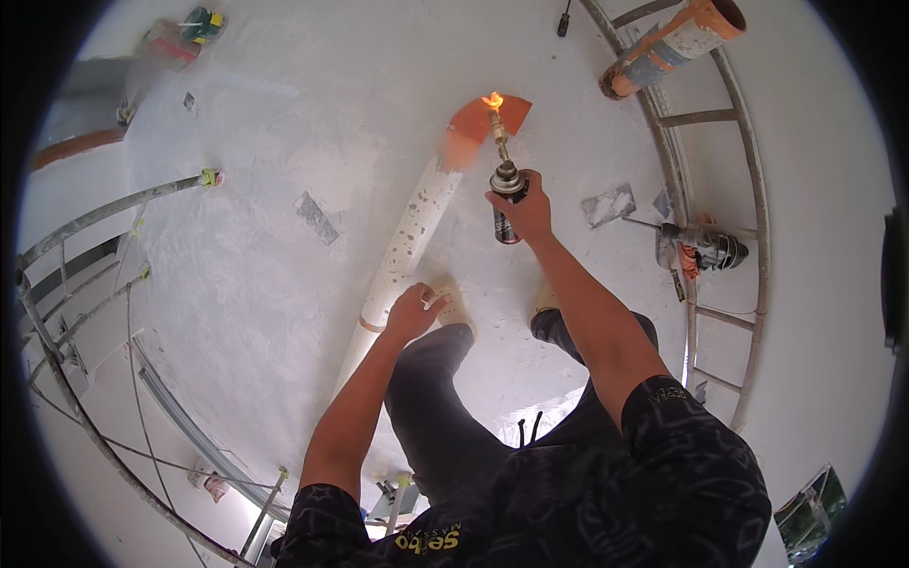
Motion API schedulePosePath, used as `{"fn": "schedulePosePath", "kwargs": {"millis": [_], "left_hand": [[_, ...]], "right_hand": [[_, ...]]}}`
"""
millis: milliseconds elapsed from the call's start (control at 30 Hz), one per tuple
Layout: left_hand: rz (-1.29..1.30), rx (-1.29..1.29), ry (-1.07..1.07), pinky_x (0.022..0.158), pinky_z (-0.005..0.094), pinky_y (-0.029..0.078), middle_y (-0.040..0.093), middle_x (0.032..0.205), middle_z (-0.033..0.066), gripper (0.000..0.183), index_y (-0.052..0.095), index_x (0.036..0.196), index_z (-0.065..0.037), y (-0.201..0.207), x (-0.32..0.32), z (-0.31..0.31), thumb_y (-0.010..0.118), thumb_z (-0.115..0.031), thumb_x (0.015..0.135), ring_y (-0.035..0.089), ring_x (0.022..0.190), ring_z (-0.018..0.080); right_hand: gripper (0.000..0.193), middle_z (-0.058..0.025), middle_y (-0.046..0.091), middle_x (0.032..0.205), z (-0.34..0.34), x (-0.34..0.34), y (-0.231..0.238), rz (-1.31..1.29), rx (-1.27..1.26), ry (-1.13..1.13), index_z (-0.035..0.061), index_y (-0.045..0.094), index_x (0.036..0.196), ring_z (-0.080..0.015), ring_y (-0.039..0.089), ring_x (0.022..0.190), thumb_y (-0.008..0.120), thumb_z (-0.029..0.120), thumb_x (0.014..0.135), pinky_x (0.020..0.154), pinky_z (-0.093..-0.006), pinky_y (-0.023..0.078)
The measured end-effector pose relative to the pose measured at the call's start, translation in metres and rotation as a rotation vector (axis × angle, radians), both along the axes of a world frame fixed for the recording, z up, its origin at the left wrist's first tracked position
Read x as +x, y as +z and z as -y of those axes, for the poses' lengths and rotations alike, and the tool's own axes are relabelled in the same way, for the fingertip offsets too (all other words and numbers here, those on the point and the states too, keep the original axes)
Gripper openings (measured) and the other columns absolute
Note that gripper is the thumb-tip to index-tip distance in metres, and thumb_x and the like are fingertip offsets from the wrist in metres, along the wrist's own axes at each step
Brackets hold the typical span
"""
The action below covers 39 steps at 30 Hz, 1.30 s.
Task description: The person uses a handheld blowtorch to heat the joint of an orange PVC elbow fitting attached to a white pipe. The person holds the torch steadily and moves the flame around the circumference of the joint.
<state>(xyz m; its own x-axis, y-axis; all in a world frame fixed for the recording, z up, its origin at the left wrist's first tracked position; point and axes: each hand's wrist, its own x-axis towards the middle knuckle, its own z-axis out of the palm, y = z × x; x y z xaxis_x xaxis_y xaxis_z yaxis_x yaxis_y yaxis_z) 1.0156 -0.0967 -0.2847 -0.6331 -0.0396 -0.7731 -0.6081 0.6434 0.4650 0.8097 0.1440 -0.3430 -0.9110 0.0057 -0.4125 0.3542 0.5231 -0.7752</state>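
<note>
A gas torch with a dark canister (pixel 507 213) and a brass nozzle (pixel 499 133) is gripped in my right hand (pixel 527 206). Its orange flame burns at the end, against or just above an orange curved pipe section (pixel 473 121). That section continues from a long white pipe (pixel 414 222) with grey spots, lying slantwise on the floor. Close to the pipe and my left foot, my left hand (pixel 414 313) has its fingers curled in. Something small and pale may be between its fingertips, too small to name.
A metal ladder (pixel 757 189) lies along the right, with a stained orange pipe piece (pixel 672 47) across it. Beside the ladder is a power drill (pixel 705 248). Flat blades (pixel 315 218) are scattered on the floor. Curved scaffold tubing (pixel 104 220) occupies the left.
</note>
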Motion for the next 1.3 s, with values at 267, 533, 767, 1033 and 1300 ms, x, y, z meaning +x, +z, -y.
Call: {"fn": "schedulePosePath", "kwargs": {"millis": [267, 533, 767, 1033, 1300], "left_hand": [[-0.287, -0.487, -0.143, 0.106, 0.0545, 0.048, 0.055, 0.140, 0.0232, 0.111, 0.046, 0.146, 0.002, -0.253, -0.088, 0.026, 0.086, -0.074, 0.077, 0.054, 0.132, 0.0392], [-0.359, -0.619, -0.142, 0.107, 0.0572, 0.044, 0.043, 0.142, 0.0203, 0.124, 0.031, 0.152, 0.000, -0.307, -0.102, 0.021, 0.093, -0.070, 0.070, 0.046, 0.133, 0.0386], [-0.319, -0.643, -0.092, 0.110, 0.0559, 0.044, 0.044, 0.147, 0.0210, 0.134, 0.026, 0.157, 0.000, -0.309, -0.109, 0.016, 0.097, -0.067, 0.064, 0.046, 0.137, 0.0390], [-0.414, -0.460, -0.083, 0.105, 0.0489, 0.053, 0.062, 0.136, 0.0262, 0.122, 0.037, 0.155, 0.001, -0.319, -0.121, 0.057, 0.097, -0.058, 0.066, 0.063, 0.126, 0.0414], [-0.347, -0.230, 0.070, 0.107, 0.0477, 0.053, 0.062, 0.140, 0.0255, 0.120, 0.039, 0.156, 0.001, -0.324, -0.128, 0.107, 0.090, -0.060, 0.066, 0.063, 0.128, 0.0427]], "right_hand": [[0.075, -0.0194, 0.073, 0.116, -0.002, -0.002, -0.196, -0.110, 0.004, -0.030, 0.0041, 0.055, 0.132, -0.0351, 0.073, 0.109, 0.096, 0.036, 0.078, 0.095, -0.0478, 0.058], [0.076, -0.0179, 0.070, 0.119, 0.017, 0.028, -0.253, -0.336, 0.145, -0.041, 0.0074, 0.058, 0.133, -0.0370, 0.069, 0.112, 0.098, 0.036, 0.075, 0.095, -0.0497, 0.056], [0.078, -0.0181, 0.070, 0.118, 0.018, 0.043, -0.249, -0.238, 0.112, -0.082, 0.0077, 0.058, 0.133, -0.0387, 0.068, 0.112, 0.098, 0.041, 0.075, 0.096, -0.0509, 0.055], [0.079, -0.0190, 0.072, 0.120, 0.035, 0.043, -0.244, -0.242, 0.120, -0.052, 0.0049, 0.058, 0.134, -0.0372, 0.070, 0.113, 0.097, 0.042, 0.076, 0.096, -0.0494, 0.056], [0.080, -0.0188, 0.073, 0.119, 0.066, 0.030, -0.234, -0.242, 0.104, 0.015, 0.0049, 0.056, 0.136, -0.0342, 0.073, 0.111, 0.095, 0.046, 0.079, 0.095, -0.0460, 0.057]]}}
